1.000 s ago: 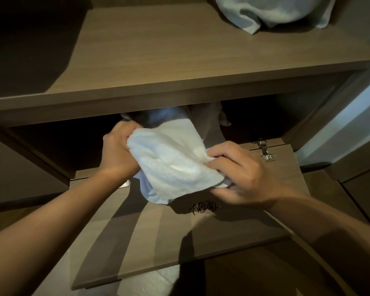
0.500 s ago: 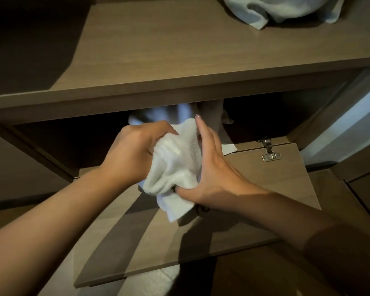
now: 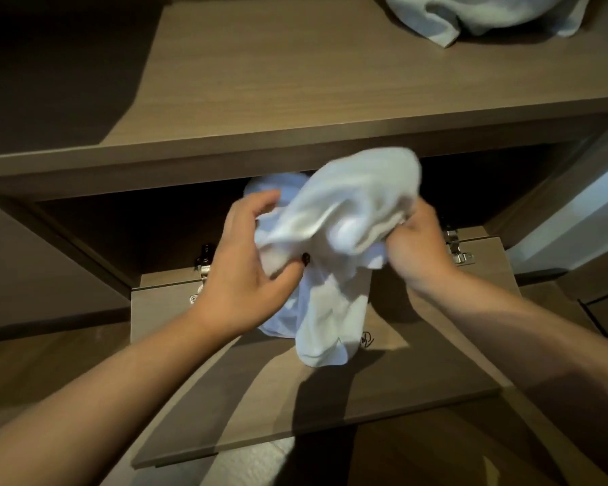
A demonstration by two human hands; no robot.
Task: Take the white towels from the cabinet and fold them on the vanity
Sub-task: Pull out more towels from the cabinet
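Observation:
A crumpled white towel [image 3: 344,233] hangs between my hands in front of the open cabinet, its lower end drooping over the dropped-down door. My left hand [image 3: 250,275] grips its left side with thumb and curled fingers. My right hand [image 3: 418,247] grips its right side, fingers buried in the cloth. More white cloth [image 3: 271,185] shows in the dark cabinet opening behind the towel. Another white towel [image 3: 485,15] lies bunched on the vanity top [image 3: 295,85] at the far right.
The cabinet door [image 3: 330,408] is folded down flat below my hands, with metal hinges [image 3: 458,247] at its back corners and a scribble beside the towel's lower end. A pale wall [image 3: 576,212] stands to the right. Wood floor lies below.
The towel has come up and to the right, bulging higher toward the vanity edge. My right hand shifted to the towel's right side and my left hand slid lower on its left.

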